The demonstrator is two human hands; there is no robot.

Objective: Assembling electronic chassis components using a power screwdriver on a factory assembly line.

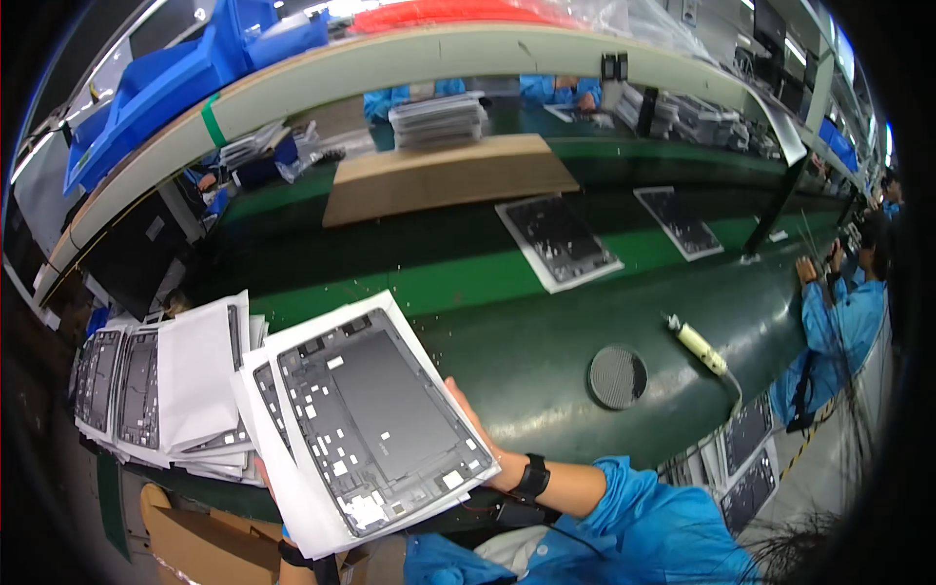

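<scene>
Between my two hands is a small stack of dark grey tablet back housings (390, 390) with white paper sheets (283, 478) between them, tilted above the bench's near edge. White label-like patches dot the top housing's inner side. My right hand (505, 470) grips the stack's right edge, its thumb side along the rim. Only a sliver of my left hand (260, 470) shows at the left edge; its fingers are mostly hidden behind the paper. A black band circles each wrist. Left of the stack lie piles of similar housings (138, 390) interleaved with white paper.
A yellow-handled corded tool (702, 349) and a round ribbed disc (617, 378) lie on the green bench. Two housings on white sheets (561, 239) rest farther back, near a brown board (448, 177). A shelf (546, 47) crosses above. A co-worker (838, 312) works at right.
</scene>
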